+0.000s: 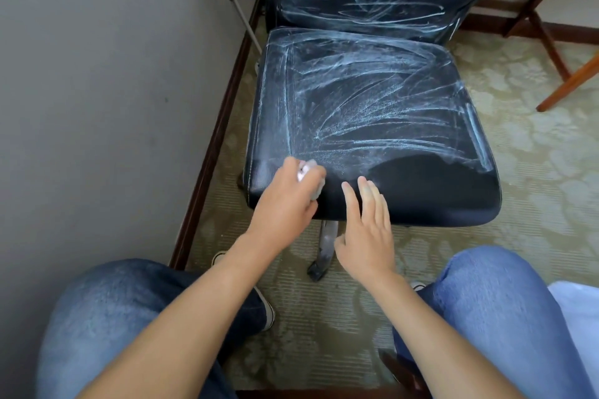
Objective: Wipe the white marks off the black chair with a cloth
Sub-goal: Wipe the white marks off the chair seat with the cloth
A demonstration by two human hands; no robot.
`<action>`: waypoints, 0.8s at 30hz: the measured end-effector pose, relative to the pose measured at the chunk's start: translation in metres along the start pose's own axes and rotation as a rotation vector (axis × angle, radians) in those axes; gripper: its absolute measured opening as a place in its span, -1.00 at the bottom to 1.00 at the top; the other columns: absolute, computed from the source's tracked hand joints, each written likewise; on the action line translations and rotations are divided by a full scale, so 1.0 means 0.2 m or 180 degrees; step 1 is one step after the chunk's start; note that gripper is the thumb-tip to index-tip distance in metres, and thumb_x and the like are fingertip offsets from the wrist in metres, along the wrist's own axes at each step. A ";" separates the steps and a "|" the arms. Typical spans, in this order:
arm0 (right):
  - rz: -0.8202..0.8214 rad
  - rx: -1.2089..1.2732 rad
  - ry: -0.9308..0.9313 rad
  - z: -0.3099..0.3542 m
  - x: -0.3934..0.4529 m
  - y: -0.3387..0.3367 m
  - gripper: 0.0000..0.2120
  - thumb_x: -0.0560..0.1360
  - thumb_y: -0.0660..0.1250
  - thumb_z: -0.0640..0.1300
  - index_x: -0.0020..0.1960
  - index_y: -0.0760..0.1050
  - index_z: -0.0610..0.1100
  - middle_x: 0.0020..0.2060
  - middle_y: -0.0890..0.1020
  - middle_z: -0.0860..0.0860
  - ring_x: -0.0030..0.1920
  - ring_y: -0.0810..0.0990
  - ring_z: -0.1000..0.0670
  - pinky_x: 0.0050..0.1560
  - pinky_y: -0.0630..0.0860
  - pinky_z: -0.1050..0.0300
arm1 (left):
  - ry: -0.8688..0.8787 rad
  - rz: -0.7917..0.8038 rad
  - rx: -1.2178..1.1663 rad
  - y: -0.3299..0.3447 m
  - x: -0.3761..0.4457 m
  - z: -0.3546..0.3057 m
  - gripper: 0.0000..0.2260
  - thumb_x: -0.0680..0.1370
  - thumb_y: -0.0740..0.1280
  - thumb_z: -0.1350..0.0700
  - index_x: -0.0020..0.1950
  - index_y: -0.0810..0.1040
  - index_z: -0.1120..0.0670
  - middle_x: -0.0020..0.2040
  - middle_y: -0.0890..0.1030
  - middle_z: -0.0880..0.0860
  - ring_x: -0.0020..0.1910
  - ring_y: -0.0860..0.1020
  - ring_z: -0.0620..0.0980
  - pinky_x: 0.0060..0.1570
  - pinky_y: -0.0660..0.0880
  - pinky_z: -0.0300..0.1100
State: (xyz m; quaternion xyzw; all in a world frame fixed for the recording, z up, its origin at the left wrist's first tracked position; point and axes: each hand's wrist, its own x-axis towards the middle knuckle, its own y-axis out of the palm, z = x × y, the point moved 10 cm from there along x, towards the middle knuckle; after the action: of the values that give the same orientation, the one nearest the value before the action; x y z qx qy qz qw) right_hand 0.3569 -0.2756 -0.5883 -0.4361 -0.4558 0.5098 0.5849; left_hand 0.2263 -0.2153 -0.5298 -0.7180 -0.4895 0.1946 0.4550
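The black chair [372,126] stands on a pale patterned carpet [534,172], near a grey wall [97,91]. White marks [366,100] cover most of its seat and backrest; only the front edge is clean. At the front left corner the left hand [285,201] grips a crumpled cloth [306,170], mostly hidden by the fingers. The right hand [366,230] hovers with straight fingers beside it. The backrest top is cut off.

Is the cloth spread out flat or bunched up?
Bunched up: the cloth is a small wad gripped in the left hand, only bits peeking past the fingers, against the chair seat's front.
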 end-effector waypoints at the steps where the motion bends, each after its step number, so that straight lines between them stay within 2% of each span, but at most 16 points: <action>1: -0.0010 -0.0005 -0.0029 -0.01 0.00 -0.01 -0.07 0.36 0.39 -0.30 0.66 0.08 -0.13 0.63 0.06 -0.18 0.64 -0.01 -0.18 0.63 0.05 -0.18 | -0.0132 -0.0082 -0.0052 -0.02 0.02 0.03 -0.59 0.52 0.42 0.20 0.31 0.40 -0.03 0.16 0.32 0.02 -0.01 0.48 0.11 -0.14 0.56 0.02; 5: 0.0032 -0.0108 -0.0166 -0.02 -0.01 -0.02 -0.08 0.38 0.35 -0.34 0.67 0.06 -0.10 0.64 0.06 -0.14 0.65 -0.02 -0.14 0.63 0.07 -0.14 | -0.1092 -0.0834 -0.0312 -0.23 0.06 0.31 -0.66 0.60 0.37 0.08 0.34 0.38 -0.07 0.23 0.36 0.07 -0.03 0.52 0.11 -0.09 0.50 -0.01; 8: 0.0082 -0.0085 -0.0199 -0.01 0.00 -0.01 -0.07 0.40 0.34 -0.34 0.68 0.02 -0.08 0.65 0.03 -0.12 0.66 -0.05 -0.13 0.64 0.02 -0.11 | -0.1520 -0.1047 -0.0188 -0.28 0.04 0.42 -0.67 0.62 0.37 0.03 0.36 0.40 -0.02 0.20 0.40 0.10 -0.08 0.51 0.11 -0.13 0.39 -0.05; 10: 0.0088 -0.0038 -0.0174 0.00 0.00 -0.01 -0.08 0.41 0.33 -0.33 0.68 0.02 -0.08 0.65 0.02 -0.12 0.66 -0.07 -0.13 0.64 0.01 -0.12 | -0.1286 -0.0944 -0.0115 -0.25 0.05 0.34 -0.65 0.61 0.38 0.06 0.37 0.40 -0.02 0.20 0.40 0.11 -0.08 0.52 0.13 -0.12 0.40 -0.05; 15: 0.0123 0.0007 -0.0097 0.00 0.00 0.00 -0.06 0.40 0.39 -0.28 0.68 0.03 -0.09 0.65 0.00 -0.13 0.66 -0.08 -0.13 0.64 -0.04 -0.13 | -0.0149 -0.0105 -0.0191 0.02 0.05 0.00 -0.54 0.60 0.43 0.09 0.43 0.33 -0.06 0.20 0.41 0.08 -0.02 0.56 0.13 -0.08 0.56 0.02; 17: 0.0112 -0.0024 -0.0123 -0.01 0.00 -0.01 -0.06 0.39 0.39 -0.30 0.68 0.04 -0.09 0.65 0.02 -0.12 0.66 -0.06 -0.12 0.64 -0.02 -0.12 | -0.0190 -0.0140 -0.0276 0.02 0.06 -0.01 -0.45 0.60 0.44 0.11 0.51 0.27 -0.01 0.23 0.44 0.08 0.08 0.56 0.09 -0.07 0.51 -0.03; 19: 0.0131 -0.0037 -0.0169 -0.02 0.00 -0.02 -0.06 0.39 0.36 -0.32 0.68 0.03 -0.07 0.65 0.01 -0.11 0.66 -0.07 -0.11 0.64 -0.02 -0.10 | -0.0453 -0.0375 -0.0340 -0.07 0.08 0.05 -0.45 0.57 0.45 0.15 0.47 0.27 0.02 0.23 0.45 0.07 0.09 0.54 0.06 -0.09 0.45 -0.04; 21: 0.0156 -0.0014 -0.0174 -0.03 0.00 -0.02 -0.07 0.41 0.34 -0.32 0.68 0.01 -0.06 0.66 0.00 -0.11 0.66 -0.08 -0.11 0.64 -0.04 -0.08 | -0.0844 -0.0700 -0.0200 -0.20 0.08 0.17 -0.53 0.53 0.45 0.15 0.37 0.34 0.04 0.19 0.42 0.07 0.02 0.53 0.12 -0.11 0.43 -0.01; 24: 0.0165 0.0005 -0.0179 -0.02 0.00 -0.01 -0.09 0.44 0.33 -0.31 0.68 0.00 -0.05 0.66 -0.01 -0.10 0.66 -0.10 -0.10 0.65 -0.05 -0.08 | -0.1736 -0.1145 -0.0028 -0.39 0.03 0.47 -0.57 0.57 0.43 0.08 0.40 0.39 0.04 0.27 0.44 0.19 0.06 0.55 0.29 0.01 0.44 0.07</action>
State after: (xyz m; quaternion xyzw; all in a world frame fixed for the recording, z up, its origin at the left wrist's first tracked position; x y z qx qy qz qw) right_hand 0.3618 -0.2766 -0.5870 -0.4328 -0.4602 0.5373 0.5588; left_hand 0.1197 -0.1576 -0.5105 -0.5433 -0.7132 0.2941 0.3312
